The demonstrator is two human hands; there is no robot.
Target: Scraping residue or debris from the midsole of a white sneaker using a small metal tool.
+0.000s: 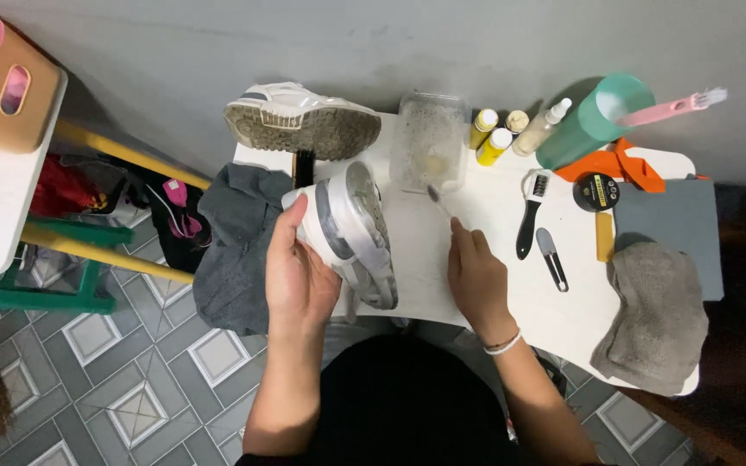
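Gripping the white sneaker (347, 233) in my left hand (297, 276) just left of the clear tub (429, 142), my right hand (477, 280) pinches a small brush (439, 201), its bristles blurred against the tub's near edge.

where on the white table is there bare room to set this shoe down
Bare table lies between the right hand and the grey towel, below the black brushes. Crowded along the wall: container, bottles, green cup.
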